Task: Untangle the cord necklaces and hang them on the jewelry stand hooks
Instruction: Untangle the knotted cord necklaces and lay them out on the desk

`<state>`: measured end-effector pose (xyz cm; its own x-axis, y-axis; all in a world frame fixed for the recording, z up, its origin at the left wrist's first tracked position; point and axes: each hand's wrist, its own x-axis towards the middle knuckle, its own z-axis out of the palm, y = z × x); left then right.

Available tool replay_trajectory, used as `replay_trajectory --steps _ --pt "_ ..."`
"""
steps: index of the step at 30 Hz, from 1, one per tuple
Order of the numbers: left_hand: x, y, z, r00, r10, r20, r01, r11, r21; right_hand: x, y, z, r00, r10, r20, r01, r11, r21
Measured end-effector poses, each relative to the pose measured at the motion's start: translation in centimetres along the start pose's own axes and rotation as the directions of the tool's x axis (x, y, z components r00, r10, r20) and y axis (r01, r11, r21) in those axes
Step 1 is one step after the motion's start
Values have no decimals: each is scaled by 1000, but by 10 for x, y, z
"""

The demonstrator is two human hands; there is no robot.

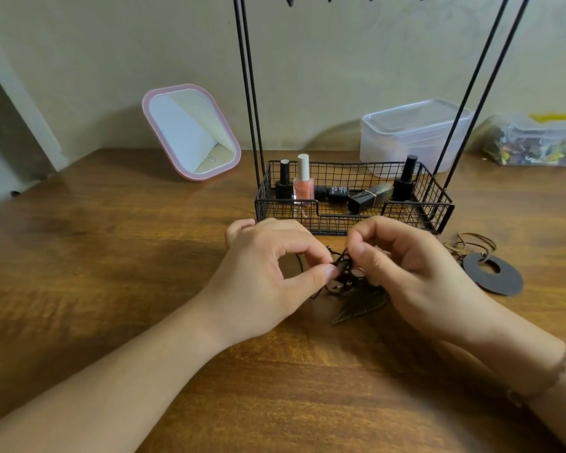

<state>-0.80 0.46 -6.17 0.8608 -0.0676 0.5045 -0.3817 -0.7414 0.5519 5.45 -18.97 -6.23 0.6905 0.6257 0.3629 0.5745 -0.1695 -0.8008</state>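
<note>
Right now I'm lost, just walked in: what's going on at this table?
A person is picking apart a tangle of dark cord necklaces on the wooden table. The left hand and right hand each pinch it. Another necklace with a round dark pendant lies beside the jewelry stand, unhung.

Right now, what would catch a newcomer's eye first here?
Both hands, left hand and right hand, pinch a dark cord tangle at table centre. Behind stands the black wire basket of the jewelry stand, holding nail polish bottles. A round disc pendant lies right.
</note>
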Motion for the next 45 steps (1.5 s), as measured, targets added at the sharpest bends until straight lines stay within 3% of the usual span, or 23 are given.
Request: replay_trajectory --steps 4,6,8,15,18,25,35,41,45 --pt "1 -3 1 1000 -8 -25 8 1000 -1 4 4 -8 985 150 -91 -113 939 324" --pt "1 -3 1 999 1 -34 -1 1000 -7 5 3 -10 976 212 -55 -156 849 505" --pt "1 -2 1 999 12 -46 -12 1000 -11 5 2 -10 975 221 -14 -174 804 569" --pt "3 -1 0 994 74 -84 -75 997 -9 4 3 -5 973 218 82 -228 826 515" --pt "3 -3 0 991 116 -66 -115 993 27 3 -2 -2 974 178 143 -218 913 346" --pt "1 -3 2 989 142 -46 -136 984 119 -1 -15 0 987 159 38 -163 972 169" --pt "1 -5 -2 987 153 -47 -143 976 162 0 1 -6 975 205 86 -201 978 -57" --pt "2 -6 -2 991 121 -62 -115 989 97 5 1 -2 953 301 -44 -264 890 372" --pt "1 -5 0 990 131 -46 -128 989 68 4 4 -1 959 281 47 -275 873 403"
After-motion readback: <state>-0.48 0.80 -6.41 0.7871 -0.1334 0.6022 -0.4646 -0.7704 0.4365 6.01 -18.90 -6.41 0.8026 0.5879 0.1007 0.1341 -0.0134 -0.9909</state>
